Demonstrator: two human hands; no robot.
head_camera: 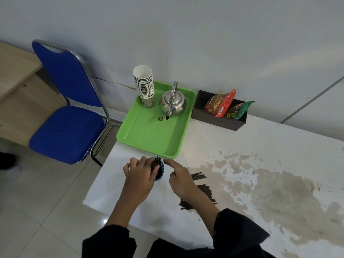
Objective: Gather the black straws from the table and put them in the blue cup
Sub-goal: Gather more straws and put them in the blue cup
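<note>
- While left hand curls round blue cup w/ straws standing in it, right hand hovers just beside cup, forefinger out, holding nothing.
- Loose black straws lie on worktop beyond right hand from cup, long axes slanting; right hand nearer.

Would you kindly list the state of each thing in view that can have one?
Small blue cup: upright, straws inside.
Black straws: loose pile on the white table.
Left hand: grips the cup.
Right hand: forefinger extended, empty.
Steel kettle: upright on the green plastic tray.
White paper cups: stacked.
</note>
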